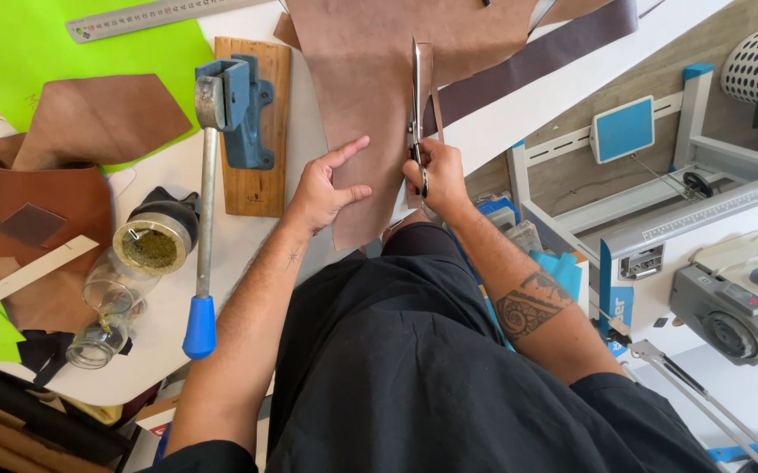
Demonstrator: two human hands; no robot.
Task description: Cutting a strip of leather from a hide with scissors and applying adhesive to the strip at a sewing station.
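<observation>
While the white worktable carries everything, the big brown leather hide lies across its near edge and hangs toward my lap, and that is the piece I am cutting. The cut is well under way, I judge: a narrow strip along the right side of the hide already stands parted from the main sheet beside the blades. My left hand lies flat on the leather, fingers spread, pressing it down just left of the cut line. My right hand is closed around the handles of the long steel shears, whose blades point away from me up the hide; whether they are parted or shut I cannot quite tell from here. The next move calls for keeping the line straight and sliding my left hand forward with the blades. To the left stand a blue bench press on its wooden board and a glass jar.
</observation>
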